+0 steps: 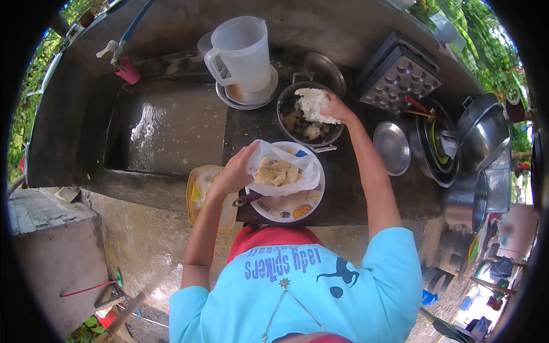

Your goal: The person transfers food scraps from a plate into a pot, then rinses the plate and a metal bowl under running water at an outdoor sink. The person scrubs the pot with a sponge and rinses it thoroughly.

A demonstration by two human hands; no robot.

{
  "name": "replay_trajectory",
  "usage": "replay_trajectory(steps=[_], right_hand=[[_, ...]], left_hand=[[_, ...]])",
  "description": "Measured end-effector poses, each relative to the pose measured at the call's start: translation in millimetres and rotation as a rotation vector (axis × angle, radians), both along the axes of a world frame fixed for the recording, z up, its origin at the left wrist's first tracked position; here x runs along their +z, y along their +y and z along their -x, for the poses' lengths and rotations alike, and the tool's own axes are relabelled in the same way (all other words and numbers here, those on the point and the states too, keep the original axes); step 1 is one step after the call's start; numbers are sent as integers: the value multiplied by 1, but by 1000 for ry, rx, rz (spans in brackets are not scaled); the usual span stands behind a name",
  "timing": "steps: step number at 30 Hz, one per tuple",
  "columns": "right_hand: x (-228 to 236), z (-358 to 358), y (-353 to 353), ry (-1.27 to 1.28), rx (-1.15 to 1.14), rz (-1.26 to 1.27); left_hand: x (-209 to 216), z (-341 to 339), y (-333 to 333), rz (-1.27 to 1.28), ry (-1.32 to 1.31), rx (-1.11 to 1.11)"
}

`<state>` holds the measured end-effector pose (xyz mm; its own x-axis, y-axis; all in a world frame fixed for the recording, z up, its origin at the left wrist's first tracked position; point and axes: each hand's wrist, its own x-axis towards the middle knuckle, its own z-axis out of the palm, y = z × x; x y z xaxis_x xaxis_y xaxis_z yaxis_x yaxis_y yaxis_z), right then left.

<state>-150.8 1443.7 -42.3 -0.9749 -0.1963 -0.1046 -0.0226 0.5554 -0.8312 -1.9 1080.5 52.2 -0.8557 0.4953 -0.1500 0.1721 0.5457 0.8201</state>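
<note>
My right hand [337,110] grips a large clump of white rice [312,104] above a metal pot [334,136]. More rice and dark residue lie at the pot's bottom. Closed on the edge of a translucent plastic bag [309,178], my left hand [233,172] keeps its mouth spread. Pale yellowish pieces of food [277,173] sit inside this bag, their kind unclear. Underneath is a white plate [311,197] with a patterned rim. A dark utensil handle [247,198] sticks out over the plate's left edge.
Left of the plate stands a pale yellow tub [227,217]. Behind the bag, a translucent pitcher [245,54] rests on stacked bowls. A wet sink basin [171,128] lies left. Right are a round metal lid [392,148], a muffin tin [400,82] and several stacked pots [485,126].
</note>
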Motion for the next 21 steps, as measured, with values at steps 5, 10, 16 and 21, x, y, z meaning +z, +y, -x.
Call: replay_trajectory(steps=[5,10,16,21], right_hand=[[-14,0,-17,-142,13,-285],[-33,0,-38,-327,88,-583],[-41,8,-44,-301,2,-504],[-31,2,-30,-281,-15,-410]], left_hand=[[3,-2,0,20,-31,2],[7,-6,-3,17,-54,-2],[-1,-7,-4,9,-42,6],[-4,-4,-5,25,-3,4]])
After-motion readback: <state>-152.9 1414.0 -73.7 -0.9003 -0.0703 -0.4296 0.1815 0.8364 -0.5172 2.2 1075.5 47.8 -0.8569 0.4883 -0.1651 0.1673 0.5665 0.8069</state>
